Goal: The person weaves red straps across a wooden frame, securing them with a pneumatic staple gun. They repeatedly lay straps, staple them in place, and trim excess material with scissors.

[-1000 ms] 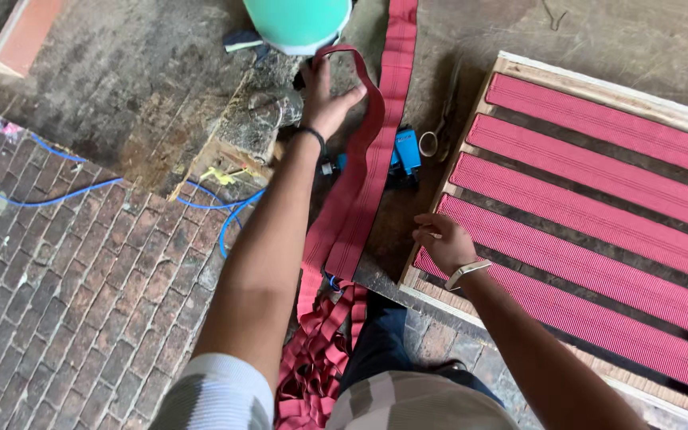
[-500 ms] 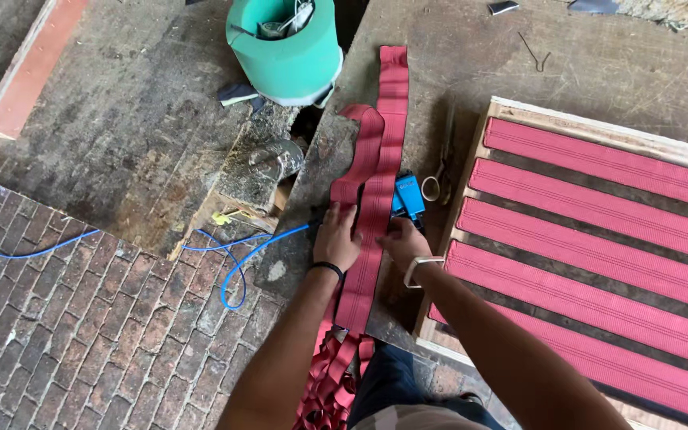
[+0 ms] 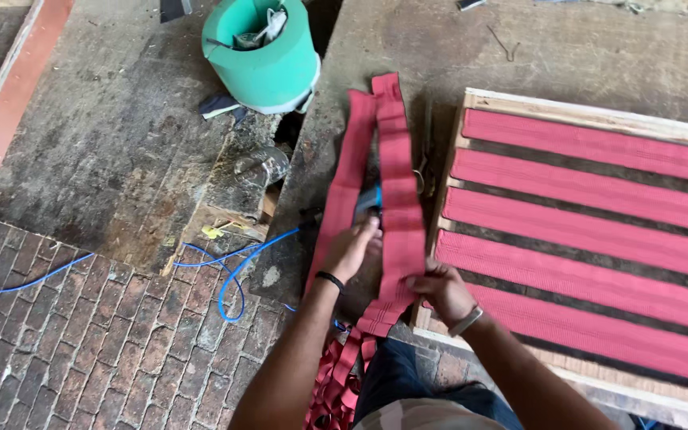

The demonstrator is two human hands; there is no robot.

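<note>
Red webbing strap [image 3: 398,199] lies doubled on the concrete slab [image 3: 567,48], beside the wooden frame [image 3: 599,118]. Right hand [image 3: 442,288] pinches its edge; left hand [image 3: 352,248] closes around a blue tool [image 3: 369,197]. Best kept flat, untwisted.

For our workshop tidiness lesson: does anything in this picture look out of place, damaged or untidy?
Yes. The red strap that the left hand and right hand hold spills into a tangled heap by the knees. A blue cable trails loose across the brick floor, and the concrete edge beside the green tub is broken.
</note>
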